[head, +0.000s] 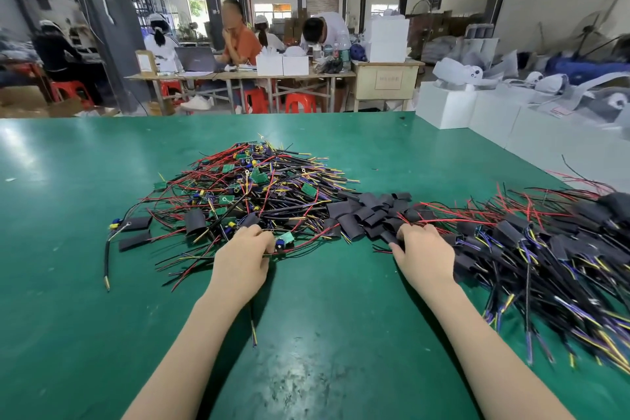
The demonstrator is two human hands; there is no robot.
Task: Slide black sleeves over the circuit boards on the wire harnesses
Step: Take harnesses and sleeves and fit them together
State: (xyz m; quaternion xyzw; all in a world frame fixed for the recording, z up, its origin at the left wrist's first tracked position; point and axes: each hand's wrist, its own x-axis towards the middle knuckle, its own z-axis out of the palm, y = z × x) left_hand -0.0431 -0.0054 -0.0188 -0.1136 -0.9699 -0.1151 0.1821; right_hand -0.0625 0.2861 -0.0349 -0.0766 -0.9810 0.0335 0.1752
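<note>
The green table (306, 334) runs from the near edge of the view to the far side of the bench, and two bare forearms reach out over it from below. On its right side lies a wide heap of sleeved harnesses (531, 249), black sleeves already on them and red, yellow and purple leads fanning toward the near right edge, partly blurred. At the middle of the table sits the pile of bare harnesses (252, 187), a tangle of red, black and yellow wires with small green circuit boards showing among them. Between the two heaps, just right of centre, a cluster of loose black sleeves (368, 213) lies flat and overlapping. A few stray sleeves (134, 233) lie apart at the left edge of the pile, beside a black cable with a blue connector. The left hand (243, 251) rests at the near edge of the bare pile, its fingers curled round thin wires of one harness, whose green circuit board (285, 238) lies just beside the fingertips. The right hand (422, 249) rests at the near edge of the sleeve cluster, fingers bent over a black sleeve (388, 236) that sticks out from under them toward the left.
</note>
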